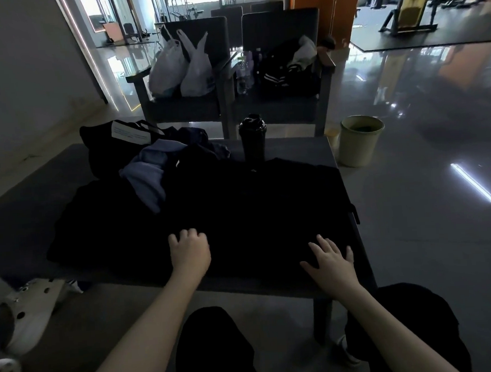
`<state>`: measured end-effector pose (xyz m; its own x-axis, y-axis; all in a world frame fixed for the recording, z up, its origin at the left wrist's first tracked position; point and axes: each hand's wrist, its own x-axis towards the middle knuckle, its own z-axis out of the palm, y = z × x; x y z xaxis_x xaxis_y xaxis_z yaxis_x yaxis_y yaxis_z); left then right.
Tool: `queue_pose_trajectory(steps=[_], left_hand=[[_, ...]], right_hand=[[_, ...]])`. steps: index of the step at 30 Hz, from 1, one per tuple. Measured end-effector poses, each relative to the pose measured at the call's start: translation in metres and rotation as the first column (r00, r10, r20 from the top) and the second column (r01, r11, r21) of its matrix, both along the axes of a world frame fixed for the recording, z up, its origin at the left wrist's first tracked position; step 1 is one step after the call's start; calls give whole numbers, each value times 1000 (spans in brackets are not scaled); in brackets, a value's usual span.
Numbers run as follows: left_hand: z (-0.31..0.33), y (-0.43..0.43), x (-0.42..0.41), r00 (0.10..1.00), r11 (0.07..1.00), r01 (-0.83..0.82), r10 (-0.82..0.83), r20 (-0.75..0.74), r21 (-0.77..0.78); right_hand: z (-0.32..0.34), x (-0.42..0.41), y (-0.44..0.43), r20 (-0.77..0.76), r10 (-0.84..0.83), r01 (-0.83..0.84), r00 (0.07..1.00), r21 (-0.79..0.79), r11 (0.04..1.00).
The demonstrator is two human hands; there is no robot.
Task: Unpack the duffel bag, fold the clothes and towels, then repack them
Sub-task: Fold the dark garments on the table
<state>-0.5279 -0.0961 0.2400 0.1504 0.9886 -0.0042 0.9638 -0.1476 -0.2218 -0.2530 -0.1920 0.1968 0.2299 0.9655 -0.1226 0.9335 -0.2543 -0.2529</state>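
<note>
1. Cloth covers most of your low grey table. A black garment lies spread flat over the middle, matte and soft, and reaches the rim at 3 o'clock.
2. At 11 o'clock from the garment, a lavender-blue cloth lies crumpled in loose folds on more dark fabric. Behind it, at 10 o'clock, the black duffel bag slumps with a pale rectangular label on top.
3. At 12 o'clock a black shaker bottle stands upright just past the garment's far edge. It is cylindrical with a glossy lid.
4. Your left hand sits at the garment's 7 o'clock edge, knuckles up and fingers curled down onto the fabric. The fingertips are hidden, so you cannot tell whether they pinch the cloth or only press it.
5. Your right hand lies at 5 o'clock, palm down on the garment. Its fingers are straight and spread wide, and it holds nothing.
6. The black pieces merge in the dim light. You cannot make out where the garment ends and the dark fabric at 9 o'clock begins, nor the duffel's opening.
7. Off the table at 2 o'clock, a round pale-green bin stands on the glossy floor. At 12 o'clock, white plastic bags sit on a dark chair. A pale perforated clog at 8 o'clock is partly cut off.
</note>
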Motion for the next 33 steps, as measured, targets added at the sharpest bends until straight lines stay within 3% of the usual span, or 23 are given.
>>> queue_pose_trajectory(steps=[2,4,7,10,13,16,22,28,33], left_hand=[[-4,6,27,976,982,188,-184,118,-17],[-9,10,51,941,945,299,-270,203,-130],[-18,14,72,951,929,289,-250,181,-232],[-22,17,89,965,959,236,-212,151,-159],[-20,29,112,931,949,298,-267,248,-99],[-18,49,145,869,897,409,-326,373,-169],[-17,97,228,846,856,456,-332,416,-243],[-19,149,298,824,859,468,-340,453,-206],[-25,186,345,815,857,484,-367,449,-176]], right_hand=[[2,5,3,2,-54,54,999,42,998],[1,13,4,-9,-89,90,996,26,996],[-2,23,1,-27,-63,62,998,-18,998],[-1,34,1,-83,-69,76,994,94,993],[1,55,10,-182,-150,188,972,214,959],[-3,86,28,-310,-227,298,923,206,932],[-11,143,77,-713,-347,521,610,30,853],[-28,171,123,-859,-394,559,326,-161,813],[-47,188,148,-873,-440,509,212,-286,812]])
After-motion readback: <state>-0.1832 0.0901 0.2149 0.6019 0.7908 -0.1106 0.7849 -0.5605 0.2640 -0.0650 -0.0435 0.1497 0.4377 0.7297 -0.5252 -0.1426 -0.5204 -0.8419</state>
